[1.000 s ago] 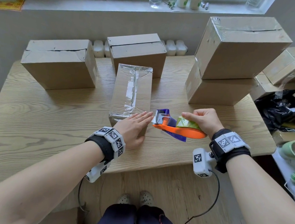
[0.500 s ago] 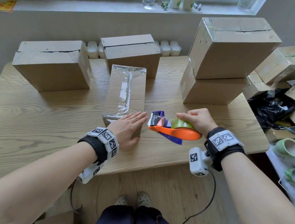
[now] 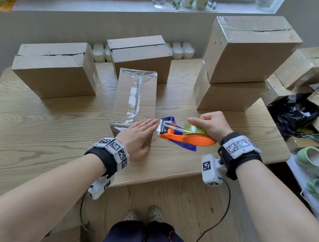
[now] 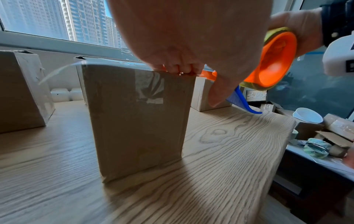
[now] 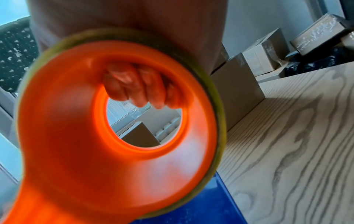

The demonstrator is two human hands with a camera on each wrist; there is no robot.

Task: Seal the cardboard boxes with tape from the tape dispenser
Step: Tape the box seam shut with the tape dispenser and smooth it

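Observation:
A narrow cardboard box [image 3: 135, 97] lies lengthwise mid-table, with clear tape along its top seam and over both ends. My left hand [image 3: 143, 129] lies flat with straight fingers on the box's near right corner; from the left wrist, its fingertips touch the top edge of the box [image 4: 138, 121]. My right hand [image 3: 208, 123] grips the orange tape dispenser [image 3: 186, 138] just right of that corner, above the table. Its fingers [image 5: 139, 89] curl through the core of the dispenser [image 5: 114, 136]. The green-edged tape roll [image 3: 195, 129] feeds a clear strand to the blade end beside my left fingertips.
One untaped box [image 3: 54, 67] stands at the left and another [image 3: 140, 56] behind. Two stacked boxes [image 3: 243, 50] fill the right of the wooden table [image 3: 32, 135]. Beyond the table's right edge are more boxes, a black bag [image 3: 294, 115] and spare tape rolls [image 3: 311, 157].
The view has shifted slightly. My left hand stays flat on the box's near corner and the dispenser stays beside it, nearly unmoved.

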